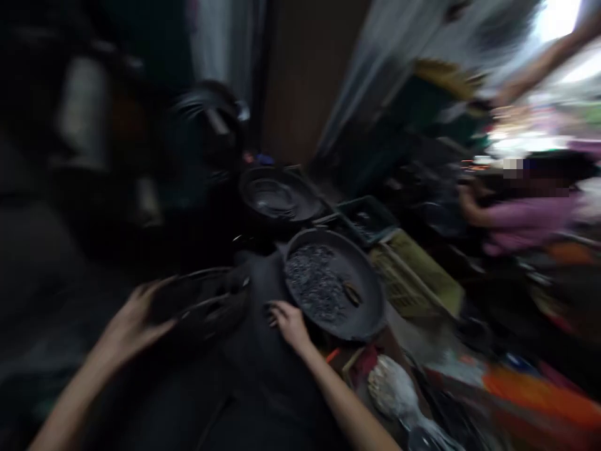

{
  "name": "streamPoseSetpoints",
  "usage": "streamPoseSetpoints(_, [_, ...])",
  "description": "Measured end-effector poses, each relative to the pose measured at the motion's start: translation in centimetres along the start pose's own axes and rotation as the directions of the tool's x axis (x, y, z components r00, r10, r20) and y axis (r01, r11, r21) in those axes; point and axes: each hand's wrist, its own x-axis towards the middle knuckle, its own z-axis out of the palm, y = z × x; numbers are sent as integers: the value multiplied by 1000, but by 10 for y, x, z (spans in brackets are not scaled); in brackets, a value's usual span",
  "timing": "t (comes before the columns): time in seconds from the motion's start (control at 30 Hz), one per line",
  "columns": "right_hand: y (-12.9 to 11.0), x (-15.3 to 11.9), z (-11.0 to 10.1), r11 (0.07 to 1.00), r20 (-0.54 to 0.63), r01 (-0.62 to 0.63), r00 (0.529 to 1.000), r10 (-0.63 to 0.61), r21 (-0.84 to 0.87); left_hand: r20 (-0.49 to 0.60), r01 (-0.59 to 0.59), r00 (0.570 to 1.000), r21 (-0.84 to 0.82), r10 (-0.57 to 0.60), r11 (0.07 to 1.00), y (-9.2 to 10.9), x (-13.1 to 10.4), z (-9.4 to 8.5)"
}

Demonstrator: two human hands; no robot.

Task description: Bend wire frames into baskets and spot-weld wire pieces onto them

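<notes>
My left hand (136,322) is at the near end of a dark, slotted, basket-like container (213,300), its thumb and fingers on either side of the end. Motion blur and poor light hide the container's details. My right hand (288,322) is just left of a round dark pan (370,307), over dark cloth (265,282). Its fingers are bent together, and their tips look dark; anything small in them cannot be made out. Many small dark pieces (314,282) cover the pan's left part, and a brownish ring-shaped item (351,293) lies among them.
Behind the pan stand another round basin (277,197) and a green crate (369,216). A yellow crate (422,275) is to the right. A tied clear plastic bag (392,385) lies at lower right. A person in pink (530,219) is at far right; another person's arm (544,69) reaches in above.
</notes>
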Motion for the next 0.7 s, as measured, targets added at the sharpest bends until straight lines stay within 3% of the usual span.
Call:
streamPoseSetpoints(0.03, [6, -6, 3, 999, 18, -42, 999, 42, 17, 76, 49, 996, -38, -46, 998, 0, -8, 1])
streamPoseSetpoints(0.13, [20, -5, 9, 991, 49, -132, 990, 132, 14, 66, 52, 997, -134, -43, 990, -8, -13, 7])
streamPoseSetpoints(0.27, [18, -1, 16, 984, -123, -169, 979, 161, -55, 35, -10, 999, -216, 18, 976, -21, -13, 12])
streamPoseSetpoints(0.4, [9, -12, 17, 970, -57, -97, 995, 86, -223, 33, 39, 999, -230, -32, 972, -10, -22, 12])
streamPoseSetpoints(0.5, [7, -15, 16, 960, 14, -14, 1000, 19, -280, 42, 78, 996, -145, -73, 986, -9, -22, 9])
streamPoseSetpoints(0.6, [-3, -14, 15, 974, 7, -82, 996, 86, -209, 73, 43, 997, -161, -32, 986, -13, -18, 8])
streamPoseSetpoints(0.7, [-28, -14, 18, 983, -8, -172, 985, 171, -61, 69, -20, 997, -254, 39, 967, -16, -16, 9])
